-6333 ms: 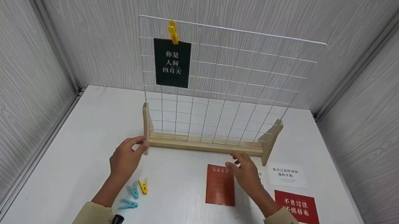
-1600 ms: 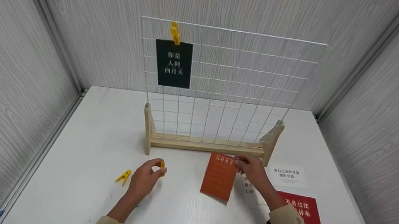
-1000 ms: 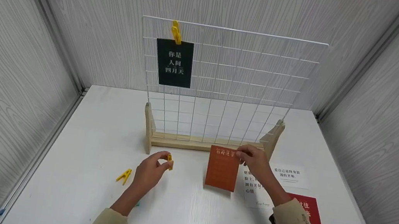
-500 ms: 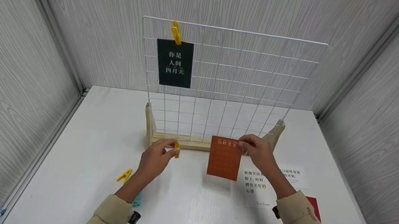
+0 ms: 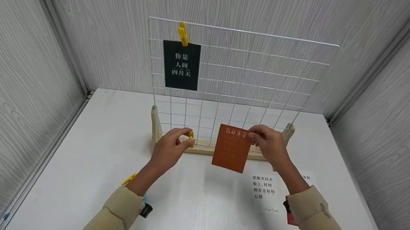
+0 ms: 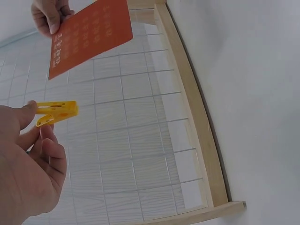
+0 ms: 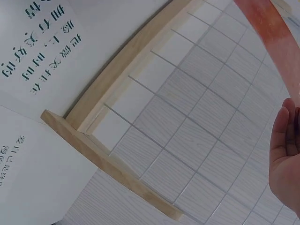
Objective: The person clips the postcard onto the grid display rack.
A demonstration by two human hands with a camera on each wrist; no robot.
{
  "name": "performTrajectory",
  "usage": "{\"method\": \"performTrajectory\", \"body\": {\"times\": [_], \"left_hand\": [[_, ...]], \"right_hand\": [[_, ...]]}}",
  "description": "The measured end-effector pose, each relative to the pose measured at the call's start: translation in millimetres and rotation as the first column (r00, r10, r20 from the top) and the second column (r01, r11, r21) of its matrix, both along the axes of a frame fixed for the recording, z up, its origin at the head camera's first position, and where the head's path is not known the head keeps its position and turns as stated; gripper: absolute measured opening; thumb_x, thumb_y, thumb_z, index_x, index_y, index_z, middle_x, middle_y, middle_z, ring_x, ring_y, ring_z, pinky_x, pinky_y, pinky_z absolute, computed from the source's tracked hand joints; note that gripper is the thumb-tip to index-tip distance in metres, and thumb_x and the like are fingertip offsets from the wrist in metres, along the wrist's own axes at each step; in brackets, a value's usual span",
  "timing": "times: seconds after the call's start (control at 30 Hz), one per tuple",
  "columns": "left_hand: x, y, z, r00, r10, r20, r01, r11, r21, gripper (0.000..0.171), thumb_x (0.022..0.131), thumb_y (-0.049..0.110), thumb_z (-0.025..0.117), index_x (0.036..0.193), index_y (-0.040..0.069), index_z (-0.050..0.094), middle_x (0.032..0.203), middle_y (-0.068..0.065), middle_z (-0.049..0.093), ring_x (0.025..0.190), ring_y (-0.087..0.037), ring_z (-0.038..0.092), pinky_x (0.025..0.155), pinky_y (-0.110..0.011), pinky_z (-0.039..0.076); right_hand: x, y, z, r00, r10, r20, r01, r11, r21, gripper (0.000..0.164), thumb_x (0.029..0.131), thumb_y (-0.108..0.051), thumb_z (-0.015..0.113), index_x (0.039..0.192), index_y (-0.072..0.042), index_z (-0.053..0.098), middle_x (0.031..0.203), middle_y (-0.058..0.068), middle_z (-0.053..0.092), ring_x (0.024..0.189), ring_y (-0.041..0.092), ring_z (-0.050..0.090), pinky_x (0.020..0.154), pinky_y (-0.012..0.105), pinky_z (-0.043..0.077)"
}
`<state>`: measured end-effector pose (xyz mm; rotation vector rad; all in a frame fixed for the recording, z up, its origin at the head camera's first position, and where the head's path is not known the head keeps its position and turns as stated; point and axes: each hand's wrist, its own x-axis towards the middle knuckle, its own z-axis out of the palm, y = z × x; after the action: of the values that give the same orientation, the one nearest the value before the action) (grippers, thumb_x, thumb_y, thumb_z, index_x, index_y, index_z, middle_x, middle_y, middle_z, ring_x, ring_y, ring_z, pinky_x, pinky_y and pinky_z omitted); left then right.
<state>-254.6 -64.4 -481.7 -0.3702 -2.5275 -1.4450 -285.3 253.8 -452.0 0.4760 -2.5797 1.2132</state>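
Note:
In the head view my left hand pinches a yellow clothespin between thumb and index finger, in front of the grid's lower part. The left wrist view shows this clothespin from the side, its tip pointing away from the hand. My right hand pinches an orange-red card by its upper right corner. Upright and slightly tilted, the card hangs above the table before a white wire grid. In the right wrist view, only a strip of the card appears above the fingers.
A wooden base holds the grid upright. Another yellow clothespin clips a dark green card at upper left. On the table lie a white card, a partly covered red card and a yellow clothespin beside my left forearm.
The orange-red card, earlier flat on the table, has been picked up and raised toward the grid. My left hand has taken a yellow clothespin and moved up and right with it.

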Motion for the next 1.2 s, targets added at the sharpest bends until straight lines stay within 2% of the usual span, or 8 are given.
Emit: {"method": "performTrajectory", "body": {"times": [0.2,0.37,0.5,0.8,1.03,1.2], "left_hand": [[-6.3,6,13.7,0.999,0.009,-0.041,-0.009,1.0,-0.016,0.032,0.095,0.032,0.07,0.125,0.018,0.07,0.111,0.002,0.07,0.065,-0.012,0.049,0.053,-0.026,0.038],[-12.4,12,28.4,0.996,0.027,-0.079,-0.029,0.999,-0.025,0.03,0.096,0.032,0.07,0.123,0.019,0.071,0.109,0.003,0.07,0.067,-0.013,0.048,0.053,-0.026,0.036],[-16.7,16,40.8,0.993,0.035,-0.113,-0.038,0.999,-0.022,0.031,0.096,0.031,0.07,0.124,0.018,0.071,0.109,0.0,0.071,0.067,-0.013,0.049,0.052,-0.027,0.036],[-26.8,23,68.5,0.989,0.016,-0.145,-0.017,1.0,-0.006,0.033,0.096,0.03,0.07,0.126,0.015,0.07,0.11,-0.002,0.071,0.069,-0.014,0.051,0.056,-0.028,0.039],[-37.4,31,87.6,0.986,0.02,-0.165,-0.02,1.0,0.004,0.035,0.096,0.031,0.07,0.126,0.015,0.07,0.114,-0.003,0.072,0.072,-0.015,0.052,0.058,-0.028,0.041],[-43.6,36,102.3,0.986,0.015,-0.165,-0.013,1.0,0.013,0.035,0.096,0.032,0.069,0.127,0.015,0.07,0.115,0.0,0.071,0.073,-0.015,0.052,0.058,-0.027,0.042]], "right_hand": [[-4.0,1,12.6,0.998,0.023,-0.065,-0.02,0.999,0.036,0.01,0.096,-0.01,0.067,0.105,-0.006,0.072,0.093,0.007,0.072,0.077,0.017,0.066,0.069,0.029,0.057],[-7.0,0,22.0,0.987,0.051,-0.151,-0.04,0.996,0.079,0.01,0.096,-0.007,0.067,0.104,-0.003,0.071,0.093,0.01,0.067,0.076,0.018,0.064,0.066,0.026,0.053],[-9.0,-1,29.9,0.981,0.057,-0.185,-0.039,0.994,0.1,0.01,0.096,-0.007,0.066,0.104,-0.003,0.072,0.092,0.009,0.068,0.076,0.017,0.063,0.065,0.024,0.051],[-12.9,-3,49.3,0.987,0.029,-0.158,-0.015,0.996,0.087,0.013,0.098,-0.009,0.065,0.107,-0.004,0.072,0.093,0.01,0.072,0.078,0.019,0.066,0.069,0.029,0.053],[-18.3,-3,61.4,0.985,0.002,-0.17,0.01,0.998,0.068,0.015,0.098,-0.011,0.065,0.107,-0.002,0.072,0.092,0.01,0.073,0.078,0.018,0.069,0.068,0.021,0.053],[-22.4,-4,74.3,0.986,-0.009,-0.167,0.017,0.999,0.049,0.014,0.099,-0.012,0.064,0.107,-0.003,0.073,0.092,0.01,0.072,0.078,0.018,0.067,0.071,0.028,0.056]]}}
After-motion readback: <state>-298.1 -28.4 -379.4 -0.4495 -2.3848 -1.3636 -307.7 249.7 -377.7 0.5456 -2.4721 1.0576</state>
